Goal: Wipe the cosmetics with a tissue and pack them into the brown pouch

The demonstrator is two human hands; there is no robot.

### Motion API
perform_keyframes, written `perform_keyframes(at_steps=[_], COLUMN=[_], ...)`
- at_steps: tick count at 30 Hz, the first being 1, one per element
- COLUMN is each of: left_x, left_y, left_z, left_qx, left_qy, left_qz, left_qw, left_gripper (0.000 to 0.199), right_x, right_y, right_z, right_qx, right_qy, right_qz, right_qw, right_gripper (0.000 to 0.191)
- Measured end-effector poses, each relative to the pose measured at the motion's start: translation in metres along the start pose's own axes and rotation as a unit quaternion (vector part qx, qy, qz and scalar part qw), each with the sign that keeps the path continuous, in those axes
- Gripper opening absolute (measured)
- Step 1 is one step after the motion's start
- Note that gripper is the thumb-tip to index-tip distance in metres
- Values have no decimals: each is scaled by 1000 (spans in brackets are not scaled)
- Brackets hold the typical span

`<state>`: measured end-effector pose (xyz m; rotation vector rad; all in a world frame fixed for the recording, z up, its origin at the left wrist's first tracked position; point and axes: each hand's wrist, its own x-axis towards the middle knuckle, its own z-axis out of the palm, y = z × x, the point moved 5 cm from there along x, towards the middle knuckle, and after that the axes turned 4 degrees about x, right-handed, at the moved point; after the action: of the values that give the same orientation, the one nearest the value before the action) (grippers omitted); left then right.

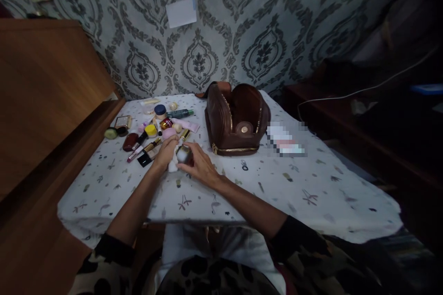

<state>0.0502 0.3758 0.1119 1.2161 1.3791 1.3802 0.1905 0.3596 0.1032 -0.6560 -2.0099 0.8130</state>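
Left hand (pixel 166 152) and right hand (pixel 202 166) close together, fingers curved

Rounded container (pixel 184 154) between left hand (pixel 166 153) and right hand (pixel 205 166): sides covered by fingers, markings illegible. White tissue (pixel 172 165) at the left hand: partly hidden by it. Right of hands: brown bag (pixel 221 124), interior too dark; beyond it, flat item (pixel 284 140) pixelated, unidentifiable. Left of hands: cosmetics (pixel 151 130), lettering too small. Far left, wooden cabinet (pixel 44 101), far right, blue object (pixel 427 89): both cut off.
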Motion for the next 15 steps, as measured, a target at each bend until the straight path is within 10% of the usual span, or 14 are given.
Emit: perform_keyframes(at_steps=[6, 15], left_x=[4, 2], left_y=[-2, -5], left_z=[-8, 3], left_qx=[-46, -109], left_qy=[26, 8], left_qz=[-16, -21], left_qw=[998, 994], left_gripper=[14, 27], right_x=[-3, 5], right_y=[-3, 11], right_z=[7, 0], right_qx=[12, 99], right_qy=[-49, 49], right_qz=[-21, 41], right_qw=[998, 993], right_gripper=[64, 66])
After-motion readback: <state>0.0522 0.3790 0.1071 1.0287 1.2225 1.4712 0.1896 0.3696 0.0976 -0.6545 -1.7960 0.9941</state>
